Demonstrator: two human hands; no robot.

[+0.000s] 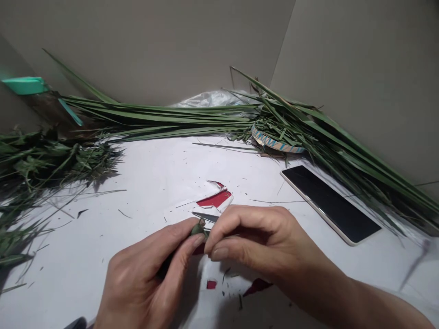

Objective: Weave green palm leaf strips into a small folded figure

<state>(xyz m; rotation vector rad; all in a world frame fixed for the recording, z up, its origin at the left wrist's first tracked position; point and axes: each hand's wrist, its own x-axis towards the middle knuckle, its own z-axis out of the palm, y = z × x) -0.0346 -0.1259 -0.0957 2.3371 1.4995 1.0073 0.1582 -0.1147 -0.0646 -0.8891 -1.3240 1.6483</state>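
Note:
A small folded piece of green leaf (197,229) is pinched between the thumb and forefinger of my left hand (147,274). My right hand (260,242) is closed in a pinch right beside it, its fingertips on a narrow leaf strip (206,232) that comes off the folded piece. A pointed metal blade (205,216) shows just behind my right fingers; its other end is hidden by the hand, so I cannot tell what it rests on. Torn red and white scraps (216,199) lie beyond my hands, and a small red scrap (211,284) lies below them.
Long green leaves (164,116) stretch along the back, heaped at the right beside a patterned band (274,142). A phone (329,201) lies at right on the white surface (154,178). Leafy sprigs (51,160) and a turquoise-handled thing (25,85) are at left.

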